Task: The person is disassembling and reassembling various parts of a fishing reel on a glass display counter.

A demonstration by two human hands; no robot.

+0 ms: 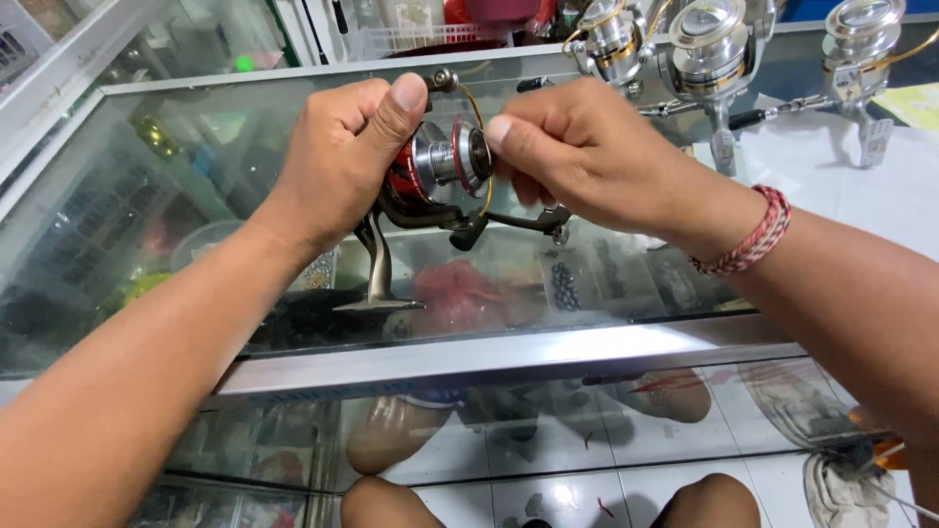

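Glass counter: a display case point(606, 342) with an aluminium front rail spans the view; small tackle items show blurred through its top.
Reel in hand: a red and silver spinning reel point(435, 166) is held above the glass, near the middle of the counter, its foot point(377, 284) pointing down with the base just over the surface.
Left hand: the left hand point(342, 161) is wrapped around the reel body from the left, fingers curled shut on it, thumb lying up over the top.
Right hand: the right hand point(587, 152) is closed at the spool end, thumb tip pressed on the spool lip; the other fingers are folded behind and hide that side of the reel.
Bail and handle: a thin gold wire loops over the spool; a dark handle arm point(514, 223) sticks out below the right hand.
Wrist: a red and white braided bracelet point(753, 235) sits on the right wrist.
Beyond the hands: three silver and gold reels point(709, 49) stand on the far edge of the counter, well apart from the held one.
Below: bare knees and tiled floor show through the glass.
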